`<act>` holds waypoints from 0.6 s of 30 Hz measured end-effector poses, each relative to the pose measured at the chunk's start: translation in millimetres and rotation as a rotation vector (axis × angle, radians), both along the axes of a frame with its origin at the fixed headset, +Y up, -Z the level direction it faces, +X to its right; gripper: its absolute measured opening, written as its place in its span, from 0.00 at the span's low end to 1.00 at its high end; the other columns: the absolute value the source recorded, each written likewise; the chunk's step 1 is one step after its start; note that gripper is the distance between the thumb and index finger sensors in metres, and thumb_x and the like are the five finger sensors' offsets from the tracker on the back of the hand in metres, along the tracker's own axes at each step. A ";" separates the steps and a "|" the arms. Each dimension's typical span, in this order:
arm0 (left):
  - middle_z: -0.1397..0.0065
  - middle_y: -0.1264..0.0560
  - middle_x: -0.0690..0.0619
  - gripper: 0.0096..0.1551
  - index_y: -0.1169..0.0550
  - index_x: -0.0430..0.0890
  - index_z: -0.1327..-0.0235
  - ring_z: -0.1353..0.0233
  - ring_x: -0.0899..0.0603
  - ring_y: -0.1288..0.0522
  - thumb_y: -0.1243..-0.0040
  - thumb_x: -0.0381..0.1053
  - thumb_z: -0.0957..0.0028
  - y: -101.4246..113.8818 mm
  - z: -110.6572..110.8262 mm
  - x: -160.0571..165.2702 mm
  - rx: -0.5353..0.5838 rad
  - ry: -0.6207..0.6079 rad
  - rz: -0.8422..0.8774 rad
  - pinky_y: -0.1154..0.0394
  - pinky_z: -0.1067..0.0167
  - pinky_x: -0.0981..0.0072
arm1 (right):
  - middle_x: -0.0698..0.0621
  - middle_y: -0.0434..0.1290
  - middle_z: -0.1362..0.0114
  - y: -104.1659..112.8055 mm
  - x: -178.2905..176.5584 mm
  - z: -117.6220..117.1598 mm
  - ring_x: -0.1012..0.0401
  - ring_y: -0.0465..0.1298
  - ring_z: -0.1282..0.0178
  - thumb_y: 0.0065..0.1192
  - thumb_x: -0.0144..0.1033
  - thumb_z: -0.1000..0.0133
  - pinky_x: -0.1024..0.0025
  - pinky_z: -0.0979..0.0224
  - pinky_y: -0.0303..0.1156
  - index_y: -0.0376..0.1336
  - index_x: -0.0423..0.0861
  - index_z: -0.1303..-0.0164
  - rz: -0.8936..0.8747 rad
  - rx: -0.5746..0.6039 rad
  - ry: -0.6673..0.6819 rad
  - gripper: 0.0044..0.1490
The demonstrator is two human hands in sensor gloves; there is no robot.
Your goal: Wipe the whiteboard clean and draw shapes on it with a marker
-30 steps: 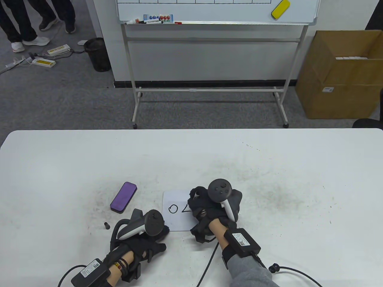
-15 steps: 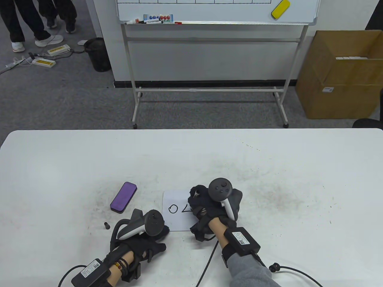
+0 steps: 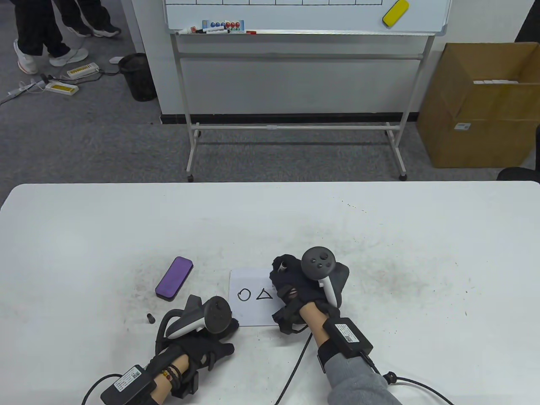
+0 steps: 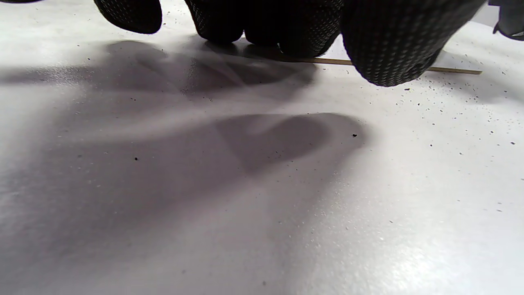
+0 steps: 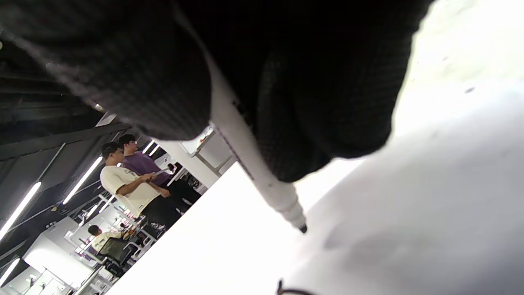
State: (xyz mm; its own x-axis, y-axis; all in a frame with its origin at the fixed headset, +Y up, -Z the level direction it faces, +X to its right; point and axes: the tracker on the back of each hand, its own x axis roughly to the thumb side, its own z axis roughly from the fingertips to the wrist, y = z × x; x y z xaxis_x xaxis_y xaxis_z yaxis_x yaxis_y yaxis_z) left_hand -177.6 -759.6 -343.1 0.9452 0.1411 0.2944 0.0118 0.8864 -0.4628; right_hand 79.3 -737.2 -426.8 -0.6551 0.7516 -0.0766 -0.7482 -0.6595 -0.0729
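A small white whiteboard (image 3: pixel 249 314) lies on the table with a black circle (image 3: pixel 244 295) and a triangle (image 3: pixel 264 294) drawn on it. My right hand (image 3: pixel 283 283) sits at the board's right side and grips a white marker (image 3: pixel 282 266). In the right wrist view the marker (image 5: pixel 262 176) points down, its black tip (image 5: pixel 303 228) just above the surface. My left hand (image 3: pixel 213 337) rests at the board's lower left corner, its fingertips (image 4: pixel 385 53) at the board's edge (image 4: pixel 450 70). A purple eraser (image 3: pixel 174 284) and a small black marker cap (image 3: pixel 149 317) lie to the left.
The white table (image 3: pixel 422 236) carries grey smudges. Behind it stand a large whiteboard on a wheeled frame (image 3: pixel 303 19), a cardboard box (image 3: pixel 476 109) at the right and a black bin (image 3: pixel 137 76). A person's legs (image 3: pixel 33 29) show at top left.
My right hand has shifted slightly right, and a whole triangle now shows beside the circle. The left hand has not moved. The person at the back has stepped.
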 end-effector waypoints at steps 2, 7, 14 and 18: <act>0.13 0.44 0.57 0.41 0.34 0.58 0.26 0.13 0.43 0.44 0.39 0.63 0.56 -0.1 -0.1 0.0 0.001 -0.001 0.000 0.41 0.23 0.35 | 0.45 0.82 0.41 -1.4 7.3 1.7 0.51 0.91 0.53 0.82 0.42 0.60 0.66 0.53 0.89 0.75 0.52 0.48 0.000 -0.004 -0.009 0.28; 0.13 0.44 0.57 0.41 0.34 0.58 0.26 0.13 0.43 0.44 0.39 0.63 0.56 -0.2 0.1 0.2 0.002 -0.002 -0.001 0.42 0.23 0.35 | 0.45 0.82 0.41 -7.2 11.8 3.2 0.51 0.91 0.52 0.82 0.42 0.60 0.66 0.52 0.89 0.75 0.53 0.48 0.004 -0.010 -0.004 0.28; 0.13 0.44 0.57 0.40 0.33 0.58 0.27 0.13 0.43 0.44 0.39 0.63 0.57 -0.5 0.2 1.0 0.011 -0.004 -0.004 0.41 0.23 0.36 | 0.46 0.81 0.39 -11.0 8.8 1.6 0.51 0.91 0.50 0.81 0.41 0.59 0.66 0.51 0.88 0.75 0.53 0.47 0.017 -0.008 0.021 0.28; 0.13 0.44 0.56 0.41 0.33 0.58 0.27 0.13 0.42 0.44 0.39 0.63 0.57 -0.3 0.5 2.6 0.011 -0.002 -0.009 0.41 0.23 0.36 | 0.45 0.82 0.42 -7.6 7.4 2.8 0.52 0.91 0.53 0.81 0.44 0.59 0.66 0.53 0.89 0.75 0.52 0.48 0.052 -0.037 0.052 0.28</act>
